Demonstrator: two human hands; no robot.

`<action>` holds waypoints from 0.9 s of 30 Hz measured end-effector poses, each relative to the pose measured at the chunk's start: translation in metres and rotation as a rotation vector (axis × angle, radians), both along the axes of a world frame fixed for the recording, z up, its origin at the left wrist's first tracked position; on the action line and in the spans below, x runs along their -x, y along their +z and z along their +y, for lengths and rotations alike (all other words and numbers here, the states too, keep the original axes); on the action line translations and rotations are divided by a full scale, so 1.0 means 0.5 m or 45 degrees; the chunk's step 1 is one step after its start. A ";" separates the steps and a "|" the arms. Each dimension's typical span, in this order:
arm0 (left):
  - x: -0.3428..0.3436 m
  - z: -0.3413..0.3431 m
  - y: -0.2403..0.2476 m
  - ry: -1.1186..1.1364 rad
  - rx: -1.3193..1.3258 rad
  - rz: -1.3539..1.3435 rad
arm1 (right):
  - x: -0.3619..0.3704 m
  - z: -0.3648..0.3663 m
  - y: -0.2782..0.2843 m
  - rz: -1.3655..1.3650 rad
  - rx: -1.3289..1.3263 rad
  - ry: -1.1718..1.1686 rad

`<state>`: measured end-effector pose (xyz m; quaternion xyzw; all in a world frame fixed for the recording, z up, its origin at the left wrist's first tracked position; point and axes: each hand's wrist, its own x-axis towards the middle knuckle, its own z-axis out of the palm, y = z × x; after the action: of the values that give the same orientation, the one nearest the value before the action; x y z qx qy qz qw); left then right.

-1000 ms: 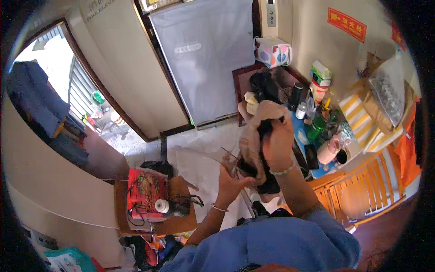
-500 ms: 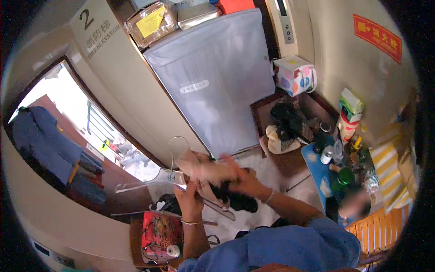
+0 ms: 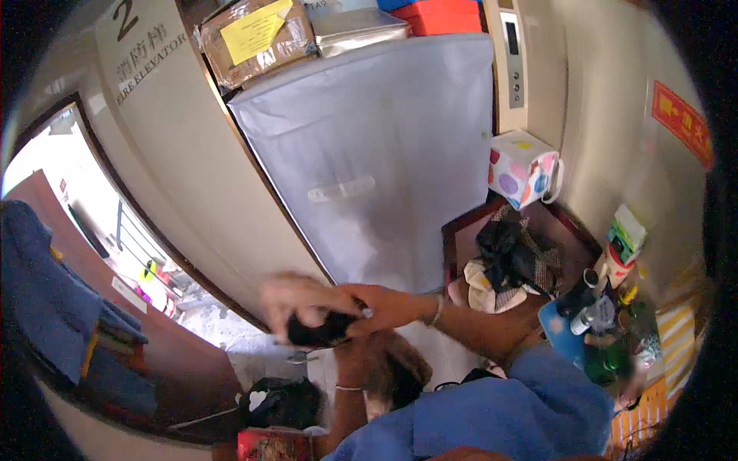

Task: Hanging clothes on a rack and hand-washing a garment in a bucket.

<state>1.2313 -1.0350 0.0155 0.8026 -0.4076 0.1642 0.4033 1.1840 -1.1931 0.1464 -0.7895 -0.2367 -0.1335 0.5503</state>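
My right hand (image 3: 388,309) reaches across to the left, its fingers closed round a soft thing, pale beige (image 3: 294,293) and black, smeared by motion. The black part (image 3: 317,329) hangs just under the fingers and looks like cloth. Close below it is my left hand (image 3: 357,357), wrist up from the lower edge with a bracelet; its fingers are mostly hidden behind the right hand and the cloth. Brown and black fabric (image 3: 403,369) hangs beside the left wrist, against my blue clothing.
A tall grey-covered cabinet (image 3: 369,154) stands ahead, with a taped carton (image 3: 257,46) on top. At right are a dotted bag (image 3: 523,169), black cloth (image 3: 511,250) on a stand, and a cluttered blue board (image 3: 555,326). A black plastic bag (image 3: 288,403) and red box (image 3: 269,446) lie lower left.
The clear hanger with a metal hook in my left hand is no longer visible. My right hand has moved left over the left one. The view has shifted.
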 end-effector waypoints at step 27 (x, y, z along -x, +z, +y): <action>-0.367 -0.345 0.427 -0.383 0.340 0.775 | -0.475 -0.578 0.195 -0.902 -0.236 -1.336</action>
<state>1.4146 -1.2074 0.2289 0.6860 -0.3573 -0.0913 0.6271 1.4214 -1.4822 0.2439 -0.6575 0.0262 -0.6579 0.3662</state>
